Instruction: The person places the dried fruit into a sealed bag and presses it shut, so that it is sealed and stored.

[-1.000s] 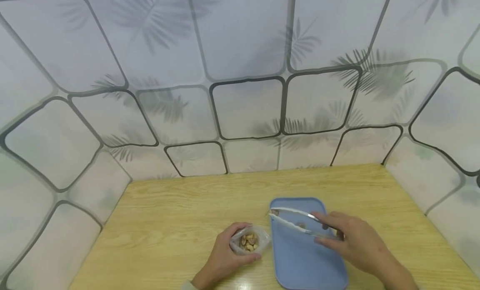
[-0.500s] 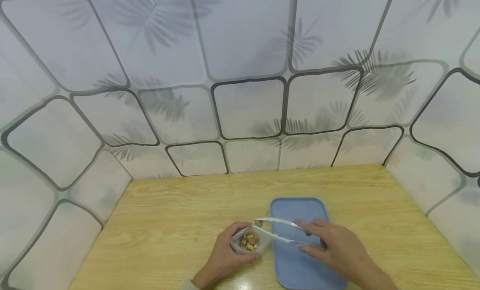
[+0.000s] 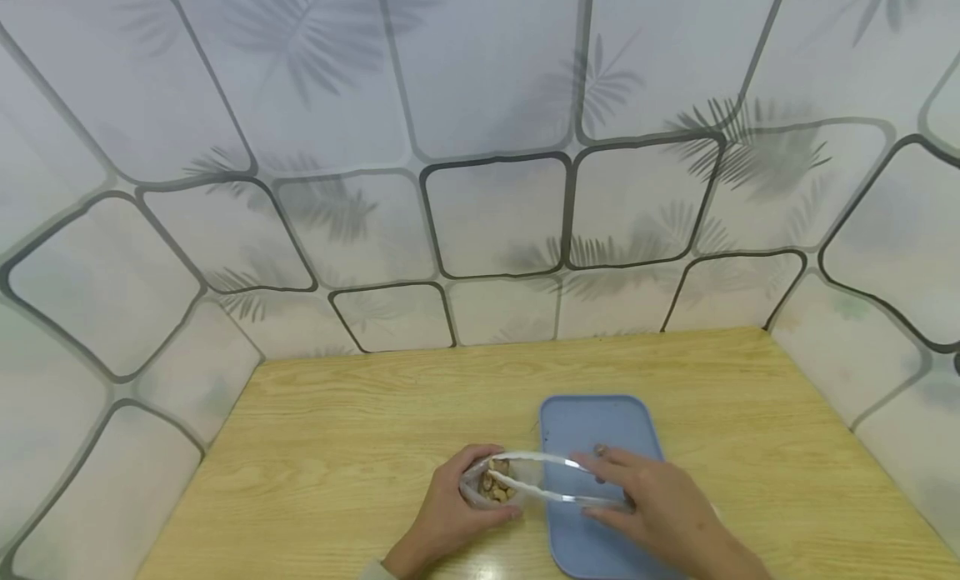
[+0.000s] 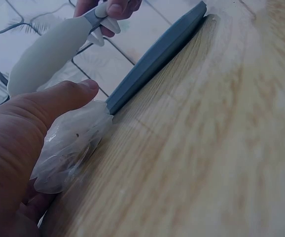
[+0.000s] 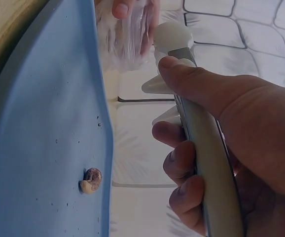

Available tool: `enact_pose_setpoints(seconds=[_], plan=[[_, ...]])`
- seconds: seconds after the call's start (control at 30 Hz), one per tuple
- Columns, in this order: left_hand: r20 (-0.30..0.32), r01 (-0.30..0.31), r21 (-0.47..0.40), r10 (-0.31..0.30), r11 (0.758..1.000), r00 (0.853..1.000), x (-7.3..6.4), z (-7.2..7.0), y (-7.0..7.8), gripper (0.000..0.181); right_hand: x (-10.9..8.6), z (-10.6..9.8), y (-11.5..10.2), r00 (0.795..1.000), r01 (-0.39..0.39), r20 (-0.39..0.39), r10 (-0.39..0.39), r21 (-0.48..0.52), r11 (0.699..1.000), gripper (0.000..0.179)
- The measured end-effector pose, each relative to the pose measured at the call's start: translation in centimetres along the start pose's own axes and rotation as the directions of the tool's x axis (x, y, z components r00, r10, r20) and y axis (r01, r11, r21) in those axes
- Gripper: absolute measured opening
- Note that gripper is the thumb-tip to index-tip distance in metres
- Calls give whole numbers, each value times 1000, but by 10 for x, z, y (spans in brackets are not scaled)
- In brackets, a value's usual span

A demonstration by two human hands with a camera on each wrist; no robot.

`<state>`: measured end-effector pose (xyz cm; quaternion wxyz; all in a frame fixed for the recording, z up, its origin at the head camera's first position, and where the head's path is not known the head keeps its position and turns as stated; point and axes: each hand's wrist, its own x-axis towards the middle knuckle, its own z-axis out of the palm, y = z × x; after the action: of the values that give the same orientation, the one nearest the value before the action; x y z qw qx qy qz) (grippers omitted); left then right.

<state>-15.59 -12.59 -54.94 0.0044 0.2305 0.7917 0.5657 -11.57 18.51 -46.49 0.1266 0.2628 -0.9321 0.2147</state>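
My left hand curls round a clear plastic bag that stands with its mouth open upward on the table. Inside the bag several cashews show in the head view. White-tipped metal tongs are gripped in my right hand, thumb on one arm and fingers on the other. Their tips reach left over the bag's mouth, with a cashew between them. In the right wrist view, one cashew with brown skin lies on the blue tray, below my right hand.
The blue tray lies just right of the bag on the wood-grain table, with dark crumbs on it. Patterned panels enclose the table at the back and both sides.
My right hand has moved left, carrying the tongs with a cashew at their tips from over the tray to over the bag's mouth. The left hand and bag have stayed in place.
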Motion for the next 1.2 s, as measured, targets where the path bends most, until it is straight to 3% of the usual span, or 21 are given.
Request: enact_pose_setpoints(seconds=[0.27,0.63,1.0,1.2], plan=[[2,26,0,-26,1000,1000,0,0,1,70,-1,5,-3,998,59,-20,-59,4,998,63],[-13,24,23,-24,999,1000,-1,0,3,69,-2,0,2,995,37,-91,-31,61,997,68],[-26,47,49,-46,998,999,-1,-3,3,69,0,-14,16,993,-44,-106,51,68,997,71],[-8,70,37,-70,997,998,-1,-1,5,69,-10,-21,33,990,-111,-86,115,53,992,73]])
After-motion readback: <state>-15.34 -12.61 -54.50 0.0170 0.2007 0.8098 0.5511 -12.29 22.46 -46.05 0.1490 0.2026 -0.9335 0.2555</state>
